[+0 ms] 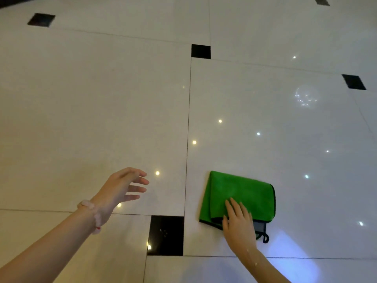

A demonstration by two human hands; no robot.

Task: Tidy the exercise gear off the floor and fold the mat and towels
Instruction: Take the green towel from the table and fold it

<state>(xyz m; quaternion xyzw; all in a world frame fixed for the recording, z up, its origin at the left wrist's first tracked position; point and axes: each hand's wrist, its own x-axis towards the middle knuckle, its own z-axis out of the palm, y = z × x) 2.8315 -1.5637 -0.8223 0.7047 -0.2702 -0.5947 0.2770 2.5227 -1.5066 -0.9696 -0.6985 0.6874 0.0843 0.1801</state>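
The floor [102, 99] fills the frame: large glossy white tiles that mirror the ceiling lights, with small black square insets [201, 51] at the joints. No mat or other gear shows here, so how much of the tidying is left I cannot tell. At lower right of centre lies the green towel [240, 193], soft plush with a dark trim and a grey underside, folded to a compact rectangle; it looks nearly finished. The right hand [238, 223] rests flat on its near edge, fingers straight. The left hand [120, 188], at lower left, hovers spread and holds nothing. A pale beaded bracelet [89, 209] circles its wrist.
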